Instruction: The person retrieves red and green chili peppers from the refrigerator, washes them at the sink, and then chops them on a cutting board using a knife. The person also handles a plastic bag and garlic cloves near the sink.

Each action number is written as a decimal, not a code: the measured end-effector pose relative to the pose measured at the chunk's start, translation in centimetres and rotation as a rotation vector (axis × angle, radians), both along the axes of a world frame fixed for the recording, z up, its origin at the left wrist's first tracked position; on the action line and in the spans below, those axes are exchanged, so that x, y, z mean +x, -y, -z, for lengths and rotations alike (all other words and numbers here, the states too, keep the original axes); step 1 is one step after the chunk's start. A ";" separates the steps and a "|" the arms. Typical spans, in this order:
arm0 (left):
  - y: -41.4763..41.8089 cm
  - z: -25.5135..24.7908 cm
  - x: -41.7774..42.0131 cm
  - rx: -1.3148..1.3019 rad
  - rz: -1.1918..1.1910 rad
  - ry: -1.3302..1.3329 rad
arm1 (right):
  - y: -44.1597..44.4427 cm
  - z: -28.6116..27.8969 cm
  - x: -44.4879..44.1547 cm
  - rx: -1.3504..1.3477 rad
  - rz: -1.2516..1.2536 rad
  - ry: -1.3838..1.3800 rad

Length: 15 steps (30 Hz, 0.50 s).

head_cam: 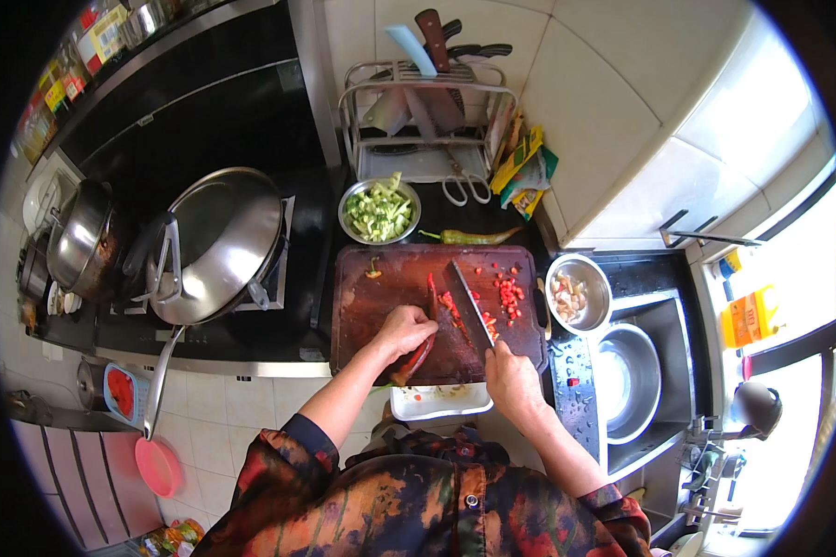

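Observation:
My left hand (407, 330) holds a long red chili pepper (418, 358) on the dark wooden cutting board (362, 348). A kitchen knife (471, 299) is in my right hand (512, 379), its blade angled over the board just right of the pepper. Chopped red chili pieces (511, 296) lie beside the blade and towards the board's upper right. A cut-off pepper stem (373, 269) rests at the upper left. Beyond the board are a metal bowl of chopped green vegetable (380, 211) and a whole green chili pepper (477, 237).
A lidded wok (216, 244) on the stove stands left, its handle jutting past the counter. Kitchen scissors (467, 189) lie below the knife rack (428, 90). At right are a metal bowl of pale pieces (569, 299) and a basin (627, 383) in the sink. A white tray (442, 411) sits below the board.

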<state>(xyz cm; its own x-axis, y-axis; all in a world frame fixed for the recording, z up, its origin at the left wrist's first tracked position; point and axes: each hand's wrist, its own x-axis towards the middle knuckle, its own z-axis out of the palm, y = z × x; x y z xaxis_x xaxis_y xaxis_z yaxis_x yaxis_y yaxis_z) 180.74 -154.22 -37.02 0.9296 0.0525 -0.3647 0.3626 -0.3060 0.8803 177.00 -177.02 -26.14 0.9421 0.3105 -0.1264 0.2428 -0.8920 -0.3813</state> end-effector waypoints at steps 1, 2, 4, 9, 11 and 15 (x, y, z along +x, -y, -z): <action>0.3 -0.8 0.0 -0.063 -0.018 -0.072 | -0.3 -0.9 0.0 0.016 0.018 -0.020; 0.5 -1.5 -0.1 -0.123 -0.043 -0.146 | -0.8 -1.4 -0.1 0.057 0.027 -0.032; 1.0 -2.4 -0.1 -0.184 -0.093 -0.220 | -1.6 -0.9 -0.1 0.062 0.015 -0.036; 0.9 0.2 0.0 -0.136 -0.178 -0.130 | -3.7 0.6 -0.6 -0.094 -0.060 -0.018; 0.8 0.0 0.0 -0.186 -0.177 -0.169 | -4.4 0.4 -0.7 -0.158 -0.081 -0.004; 0.8 -0.4 0.1 -0.265 -0.158 -0.204 | -6.1 -0.1 -0.7 -0.219 -0.080 -0.034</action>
<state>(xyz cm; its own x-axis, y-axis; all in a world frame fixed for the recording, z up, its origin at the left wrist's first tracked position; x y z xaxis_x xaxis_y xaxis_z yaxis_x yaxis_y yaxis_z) 180.88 -155.01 -36.58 0.8244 0.0688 -0.5618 0.5633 -0.0029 0.8262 176.31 -170.89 -26.07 0.9098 0.3456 -0.2299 0.3064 -0.9328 -0.1899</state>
